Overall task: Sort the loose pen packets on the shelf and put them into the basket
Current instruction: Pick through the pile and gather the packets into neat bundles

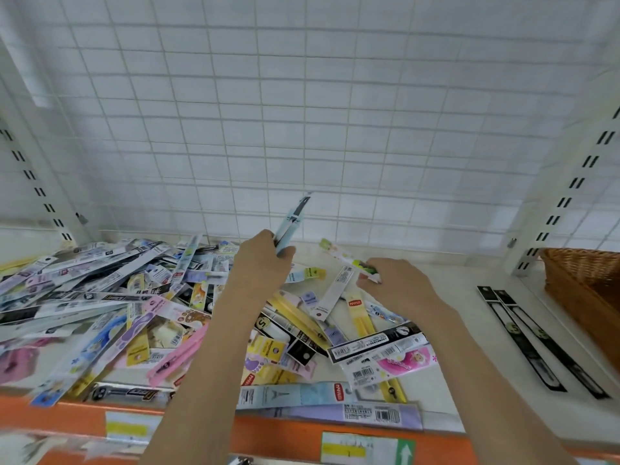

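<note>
Your left hand (265, 260) is curled round a small bunch of light-blue packets (291, 223), raised off the shelf and tilted up toward the wire grid (302, 95); the fingers wrap the lower end and the tops fan out above the knuckles. Your right hand (392, 280) sits low, just right of the left one, thumb and fingers pinching the end of a white-and-green packet (349, 258) that slants back-left and lies on or just over the shelf, can't tell which. Between and below both forearms is the loose pile (134, 297): packets in many colours, overlapping at all angles, thickest on the left and spilling to the orange front edge (84, 414), where two pale ones lie lengthwise. Two black packets (533, 340) lie side by side, parallel, well right of the pile on the bare shelf (453, 330). The wicker basket (583, 283) is at the far right, beyond the slotted upright (563, 203), partly cut off by the frame.
</note>
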